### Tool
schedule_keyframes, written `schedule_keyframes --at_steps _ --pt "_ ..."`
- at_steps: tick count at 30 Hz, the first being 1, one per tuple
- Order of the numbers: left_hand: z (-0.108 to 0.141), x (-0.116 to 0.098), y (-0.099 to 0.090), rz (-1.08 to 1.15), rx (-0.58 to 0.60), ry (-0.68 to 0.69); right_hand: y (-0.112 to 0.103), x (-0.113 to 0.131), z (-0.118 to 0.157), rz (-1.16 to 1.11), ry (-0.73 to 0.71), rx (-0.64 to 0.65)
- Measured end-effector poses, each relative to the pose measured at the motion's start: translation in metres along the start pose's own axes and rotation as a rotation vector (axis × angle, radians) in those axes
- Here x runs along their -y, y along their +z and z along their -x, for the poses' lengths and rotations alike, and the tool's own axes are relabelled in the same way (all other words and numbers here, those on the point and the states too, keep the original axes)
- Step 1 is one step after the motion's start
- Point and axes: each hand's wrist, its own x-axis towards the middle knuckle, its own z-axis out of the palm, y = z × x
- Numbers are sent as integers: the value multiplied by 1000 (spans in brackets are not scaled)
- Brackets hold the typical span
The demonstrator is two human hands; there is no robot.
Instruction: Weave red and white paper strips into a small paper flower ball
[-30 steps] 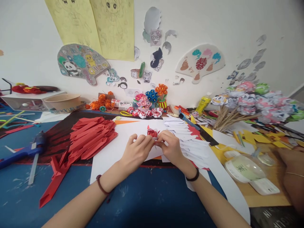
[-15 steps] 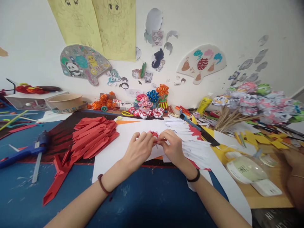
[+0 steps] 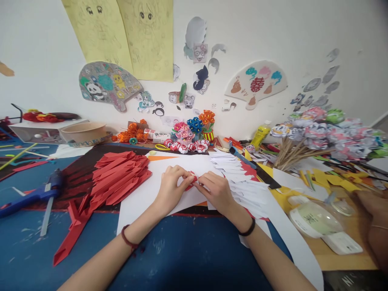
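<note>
My left hand (image 3: pixel 171 188) and right hand (image 3: pixel 218 190), nearly closed, pinch the red paper piece (image 3: pixel 194 178) between them, seemingly to steady it, with folded red strips (image 3: pixel 119 178) leftward and white strips (image 3: pixel 250 192) rightward, likely for easy reach.

Held paper (image 3: pixel 194 178) — red, red strips (image 3: pixel 119 178), white strips (image 3: pixel 239 186), flowerpot (image 3: pixel 208 135) — red and yellow stripes

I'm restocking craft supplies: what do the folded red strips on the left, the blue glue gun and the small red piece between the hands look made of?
Folded red strips: likely matte paper, given crisp creases and thin edges.
Blue pistol-shaped glue gun: probably smooth plastic, from its even colour and rounded body.
Small red piece: perhaps similar paper, by matching colour; mostly hidden, finish unclear.
</note>
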Motion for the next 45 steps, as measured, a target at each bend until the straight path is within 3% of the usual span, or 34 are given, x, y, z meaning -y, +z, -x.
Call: schedule_keyframes --at_steps 8,19,30,35,39,45 --pt "3 0 0 12 -20 -18 -5 7 -2 -190 45 100" --pt "2 5 2 -36 -105 -3 -7 11 -3 -253 32 87" --pt "3 4 7 35 -106 -60 -5 12 -2 -254 16 70" --pt "-2 14 1 142 -101 -97 -12 11 -7 -442 185 16" --pt "-6 18 -4 225 -124 -110 -15 4 -12 -367 371 -80" --pt "-3 12 -2 239 -86 -42 -5 1 -8 -403 370 2"
